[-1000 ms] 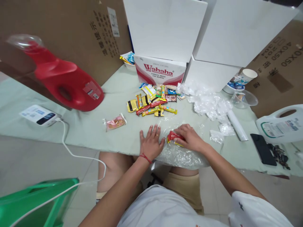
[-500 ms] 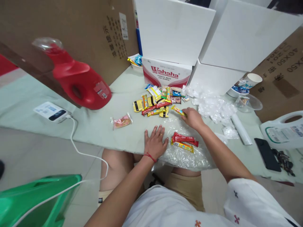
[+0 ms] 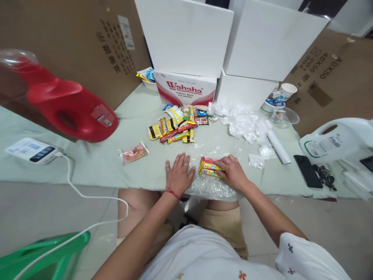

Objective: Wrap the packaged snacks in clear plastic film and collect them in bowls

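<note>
My left hand [image 3: 179, 175] lies flat on the cloth with its fingers spread, beside a clear plastic sheet [image 3: 212, 186]. On that sheet, red and yellow snack sticks [image 3: 207, 166] lie side by side. My right hand [image 3: 233, 172] comes from the right with its fingers closed on a yellow snack stick [image 3: 214, 166] in this bundle; the fingers hide the sticks' right ends. Beyond both hands sits a pile of wrapped snacks [image 3: 175, 126]. A pink-wrapped snack [image 3: 134, 153] lies alone to the left.
Clear plastic bags [image 3: 247, 120] and a white roll [image 3: 278, 146] are at the right, near a phone [image 3: 308, 171], keys [image 3: 325, 177] and a white jug [image 3: 335, 138]. A red jug [image 3: 72, 105] and a white device [image 3: 32, 151] with a cable stand left. Boxes [image 3: 186, 91] line the back.
My right hand has brought a yellow snack stick from near the pile down to the sticks on the sheet. The left hand stays flat. The view has shifted right.
</note>
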`<state>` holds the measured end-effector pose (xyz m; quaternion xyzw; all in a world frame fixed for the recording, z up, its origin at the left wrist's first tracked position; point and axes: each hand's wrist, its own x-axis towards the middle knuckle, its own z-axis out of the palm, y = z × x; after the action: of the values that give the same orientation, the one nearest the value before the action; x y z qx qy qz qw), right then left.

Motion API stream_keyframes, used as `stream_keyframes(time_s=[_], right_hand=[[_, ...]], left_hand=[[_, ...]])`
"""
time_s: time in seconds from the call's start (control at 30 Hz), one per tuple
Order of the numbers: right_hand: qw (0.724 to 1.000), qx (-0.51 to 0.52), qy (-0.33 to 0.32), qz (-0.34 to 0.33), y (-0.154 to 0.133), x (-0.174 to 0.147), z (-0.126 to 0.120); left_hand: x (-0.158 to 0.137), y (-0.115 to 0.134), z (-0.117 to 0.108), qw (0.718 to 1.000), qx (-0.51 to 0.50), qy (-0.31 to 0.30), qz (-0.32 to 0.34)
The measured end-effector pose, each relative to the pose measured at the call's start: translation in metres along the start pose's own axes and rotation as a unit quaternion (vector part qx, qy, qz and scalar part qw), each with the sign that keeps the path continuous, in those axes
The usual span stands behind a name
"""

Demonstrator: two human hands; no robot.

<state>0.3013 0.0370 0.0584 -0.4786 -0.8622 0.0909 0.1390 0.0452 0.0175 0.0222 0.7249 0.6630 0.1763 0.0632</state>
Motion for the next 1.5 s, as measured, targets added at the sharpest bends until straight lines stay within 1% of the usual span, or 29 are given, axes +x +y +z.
stream_keyframes(time_s=[0.07,0.13,0.2,0.23,0.3,0.37,0.4,0.47,0.53,0.6,0.67,0.73,0.83,0.9,0.97,1.03,1.07,1.1,1.13,1.17,1.2,1.23,1.27,1.3,1.33,1.37,1.4,1.43,1.5], right_hand=[[1.0,0.006,0.025,-0.001,-0.001,-0.008,-0.005],[0.998,0.039,0.056,-0.005,-0.002,-0.025,-0.014],[0.995,0.075,0.071,-0.006,-0.001,-0.053,-0.021],[0.994,0.085,0.071,-0.006,0.001,-0.069,-0.022],[0.995,0.086,0.058,-0.01,0.004,-0.101,-0.018],[0.997,0.069,0.042,-0.016,0.008,-0.127,-0.006],[0.997,0.059,0.038,-0.014,0.01,-0.136,0.0],[0.998,0.051,0.042,0.0,0.013,-0.143,0.012],[0.996,0.071,0.059,0.014,0.016,-0.139,0.016],[0.991,0.115,0.072,0.017,0.02,-0.129,0.011],[0.982,0.174,0.071,0.02,0.024,-0.115,-0.002],[0.971,0.227,0.057,0.043,0.029,-0.1,-0.017],[0.956,0.268,0.037,0.118,0.036,-0.074,-0.037],[0.945,0.274,0.029,0.177,0.043,-0.057,-0.044],[0.936,0.273,0.014,0.223,0.052,-0.04,-0.045],[0.936,0.249,-0.009,0.247,0.06,-0.028,-0.039],[0.939,0.229,-0.021,0.255,0.064,-0.024,-0.035],[0.942,0.206,-0.031,0.263,0.067,-0.021,-0.03],[0.945,0.181,-0.039,0.27,0.069,-0.02,-0.026],[0.946,0.16,-0.046,0.277,0.07,-0.019,-0.021],[0.947,0.143,-0.05,0.283,0.07,-0.02,-0.017],[0.947,0.129,-0.055,0.288,0.069,-0.021,-0.015],[0.947,0.118,-0.063,0.292,0.069,-0.023,-0.014],[0.946,0.108,-0.078,0.296,0.069,-0.024,-0.015],[0.945,0.094,-0.098,0.296,0.069,-0.024,-0.018],[0.947,0.075,-0.113,0.29,0.069,-0.023,-0.023],[0.953,0.047,-0.117,0.276,0.069,-0.02,-0.028],[0.961,0.016,-0.109,0.254,0.07,-0.015,-0.035],[0.979,-0.039,-0.06,0.19,0.069,0.003,-0.045]], left_hand=[[-0.001,-0.002,-0.008,0.999,-0.024,0.044,-0.009],[-0.005,-0.006,-0.021,0.993,-0.054,0.107,-0.003],[-0.015,-0.014,-0.036,0.982,-0.087,0.16,0.042],[-0.023,-0.019,-0.042,0.976,-0.102,0.173,0.082],[-0.04,-0.028,-0.047,0.962,-0.113,0.161,0.188],[-0.056,-0.038,-0.042,0.947,-0.089,0.107,0.289],[-0.062,-0.042,-0.036,0.942,-0.068,0.074,0.32],[-0.068,-0.051,-0.023,0.941,-0.028,0.018,0.336],[-0.067,-0.058,-0.012,0.948,-0.021,0.0,0.318],[-0.062,-0.063,-0.01,0.952,-0.048,0.004,0.301],[-0.053,-0.064,-0.014,0.955,-0.095,0.008,0.281],[-0.04,-0.061,-0.023,0.957,-0.147,0.006,0.249],[-0.009,-0.052,-0.032,0.963,-0.203,0.011,0.176],[0.018,-0.046,-0.03,0.969,-0.217,0.01,0.116],[0.043,-0.043,-0.024,0.977,-0.209,-0.013,0.05],[0.061,-0.04,-0.016,0.983,-0.177,-0.037,-0.019],[0.066,-0.039,-0.013,0.986,-0.158,-0.031,-0.05],[0.067,-0.036,-0.012,0.987,-0.14,-0.006,-0.073],[0.065,-0.033,-0.013,0.987,-0.125,0.04,-0.089],[0.06,-0.027,-0.015,0.984,-0.113,0.101,-0.096],[0.053,-0.02,-0.019,0.977,-0.104,0.163,-0.09],[0.045,-0.01,-0.023,0.969,-0.099,0.214,-0.07],[0.037,0.001,-0.027,0.964,-0.097,0.243,-0.036],[0.029,0.014,-0.03,0.967,-0.104,0.23,0.028],[0.022,0.026,-0.031,0.97,-0.118,0.182,0.114],[0.017,0.039,-0.03,0.965,-0.123,0.122,0.197],[0.015,0.049,-0.027,0.961,-0.118,0.066,0.239],[0.013,0.058,-0.023,0.958,-0.115,0.023,0.261],[0.015,0.067,-0.011,0.961,-0.103,-0.029,0.255]])
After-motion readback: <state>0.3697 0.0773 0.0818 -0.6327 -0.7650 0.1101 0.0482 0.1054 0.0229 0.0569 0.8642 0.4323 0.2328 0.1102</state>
